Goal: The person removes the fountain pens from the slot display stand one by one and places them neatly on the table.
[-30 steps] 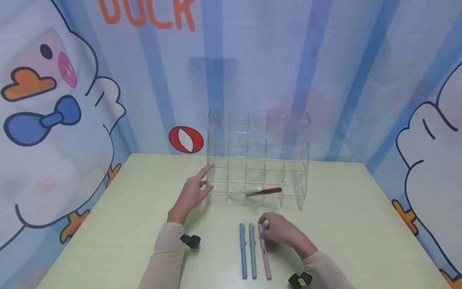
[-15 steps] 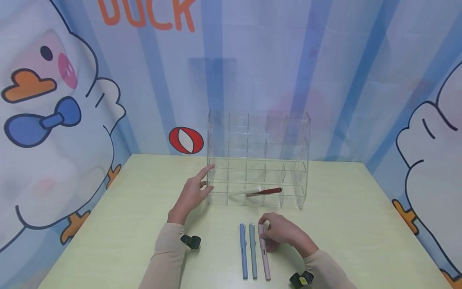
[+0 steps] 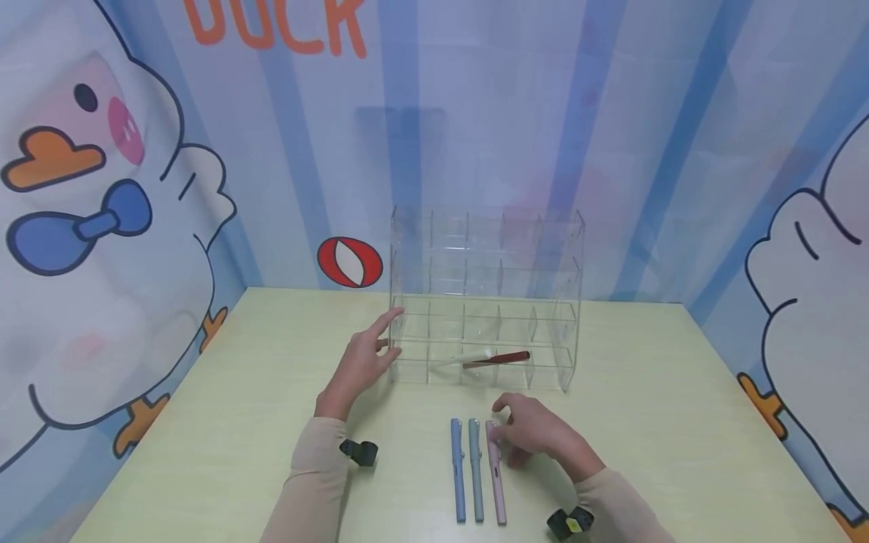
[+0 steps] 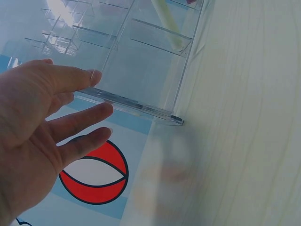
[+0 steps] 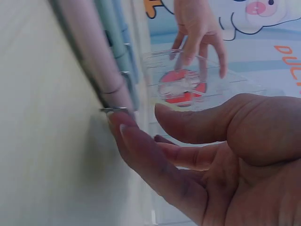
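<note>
A clear acrylic rack (image 3: 481, 320) with rows of compartments stands on the table. My left hand (image 3: 357, 371) is at its left side, fingers spread and fairly straight; in the left wrist view (image 4: 51, 110) they lie loosely about the side panel's edge. Near the front a blue pen (image 3: 458, 471), a grey-green pen (image 3: 476, 471) and a pink pen (image 3: 497, 479) lie side by side. Beside the pink pen's clip end is my right hand (image 3: 536, 430). In the right wrist view a fingertip touches that end, while the thumb (image 5: 193, 123) stands apart.
A white pen (image 3: 468, 357) and a dark red pen (image 3: 505, 358) lie slanted in the rack's lowest row. The pale table (image 3: 652, 422) meets a blue striped cloth backdrop with printed ducks (image 3: 102, 249).
The right thumb and fingers have come apart at the pink pen, and the hand has moved slightly right. The pink pen has turned a little straighter. The left hand has stayed put.
</note>
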### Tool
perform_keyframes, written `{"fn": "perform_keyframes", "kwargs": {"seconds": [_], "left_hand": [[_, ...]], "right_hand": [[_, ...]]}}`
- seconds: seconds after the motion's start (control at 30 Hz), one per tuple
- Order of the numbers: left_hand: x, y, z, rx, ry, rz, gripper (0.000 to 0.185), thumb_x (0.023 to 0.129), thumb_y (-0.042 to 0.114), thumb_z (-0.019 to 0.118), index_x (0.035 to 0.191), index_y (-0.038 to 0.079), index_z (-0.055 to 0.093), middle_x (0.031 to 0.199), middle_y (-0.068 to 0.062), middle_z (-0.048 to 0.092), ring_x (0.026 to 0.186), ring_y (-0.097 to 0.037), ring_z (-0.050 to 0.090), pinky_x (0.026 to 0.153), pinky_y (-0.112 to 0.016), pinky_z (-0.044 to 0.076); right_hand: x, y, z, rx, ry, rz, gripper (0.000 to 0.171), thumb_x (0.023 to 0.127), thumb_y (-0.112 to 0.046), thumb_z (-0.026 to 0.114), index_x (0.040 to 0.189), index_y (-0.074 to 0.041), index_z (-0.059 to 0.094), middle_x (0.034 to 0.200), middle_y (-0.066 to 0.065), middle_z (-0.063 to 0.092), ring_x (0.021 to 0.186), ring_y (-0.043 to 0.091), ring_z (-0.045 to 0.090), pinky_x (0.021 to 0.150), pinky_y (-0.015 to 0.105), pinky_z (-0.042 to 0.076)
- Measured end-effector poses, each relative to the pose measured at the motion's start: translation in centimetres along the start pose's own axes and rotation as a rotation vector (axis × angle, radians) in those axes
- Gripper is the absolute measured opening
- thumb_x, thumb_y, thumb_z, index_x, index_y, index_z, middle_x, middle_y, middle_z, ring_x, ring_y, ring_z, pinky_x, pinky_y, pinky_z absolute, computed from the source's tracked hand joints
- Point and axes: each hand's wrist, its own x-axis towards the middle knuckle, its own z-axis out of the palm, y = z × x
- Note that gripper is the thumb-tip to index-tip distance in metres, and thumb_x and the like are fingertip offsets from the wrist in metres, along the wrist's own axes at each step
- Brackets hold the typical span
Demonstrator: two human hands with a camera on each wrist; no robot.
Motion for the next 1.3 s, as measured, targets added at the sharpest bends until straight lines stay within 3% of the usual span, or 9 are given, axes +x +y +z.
{"fn": "perform_keyframes", "kwargs": {"seconds": [0.23,0.4,0.6,0.8,0.97,1.13,1.3], "left_hand": [[-0.1,0.1,0.0,-0.006,0.007,0.008,0.077,0.082,0.011,0.066,0.135,0.050,0.026,0.140,0.001,0.036,0.102,-0.028,0.058,0.079,-0.038,0.050],[-0.2,0.1,0.0,-0.011,0.009,0.013,0.077,0.082,0.009,0.066,0.135,0.049,0.027,0.140,0.000,0.036,0.102,-0.028,0.058,0.079,-0.038,0.050],[-0.2,0.1,0.1,-0.021,0.010,0.012,0.078,0.081,0.008,0.066,0.135,0.049,0.027,0.139,-0.001,0.037,0.101,-0.028,0.058,0.078,-0.038,0.051],[0.0,0.0,0.0,-0.016,0.013,0.017,0.078,0.081,0.008,0.066,0.135,0.049,0.028,0.139,-0.003,0.038,0.100,-0.029,0.059,0.077,-0.038,0.051],[0.0,0.1,0.0,-0.014,0.022,0.027,0.077,0.081,0.007,0.067,0.135,0.047,0.029,0.139,-0.003,0.038,0.100,-0.029,0.059,0.078,-0.039,0.050],[-0.1,0.2,0.0,-0.015,0.027,0.046,0.076,0.081,0.006,0.067,0.137,0.042,0.029,0.140,-0.007,0.037,0.100,-0.031,0.058,0.078,-0.041,0.050],[-0.2,0.4,-0.1,-0.016,0.020,0.022,0.077,0.081,0.007,0.066,0.136,0.045,0.029,0.140,-0.003,0.036,0.101,-0.030,0.058,0.079,-0.039,0.050]], "right_hand": [[-0.5,-1.0,-1.0,-0.036,0.083,-0.019,0.045,0.084,-0.013,0.063,0.123,0.001,0.045,0.081,0.011,0.058,0.053,0.022,0.060,0.047,0.032,0.051],[-0.4,-1.3,-1.3,-0.079,0.192,-0.125,0.040,0.085,-0.014,0.062,0.121,-0.003,0.049,0.079,0.005,0.058,0.060,0.022,0.059,0.045,0.030,0.050],[-0.4,-1.7,-1.5,-0.130,0.309,-0.221,0.034,0.084,-0.016,0.064,0.116,-0.007,0.055,0.077,-0.001,0.057,0.059,0.019,0.057,0.043,0.028,0.046],[-0.6,-1.9,-2.3,-0.166,0.477,-0.395,0.027,0.084,-0.018,0.065,0.109,-0.008,0.059,0.078,-0.005,0.058,0.064,0.008,0.056,0.049,0.024,0.047],[-0.4,-1.6,-2.9,-0.152,0.620,-0.566,0.022,0.084,-0.016,0.065,0.104,-0.007,0.061,0.079,-0.006,0.058,0.069,0.007,0.056,0.052,0.022,0.049],[-0.2,-1.4,-3.2,-0.073,0.663,-0.683,0.020,0.085,-0.015,0.064,0.103,-0.008,0.060,0.085,-0.004,0.058,0.073,0.010,0.057,0.048,0.021,0.050],[0.0,-1.3,-3.2,-0.045,0.708,-0.749,0.018,0.085,-0.013,0.063,0.102,-0.009,0.060,0.089,-0.002,0.059,0.079,0.010,0.058,0.057,0.024,0.053]]}}
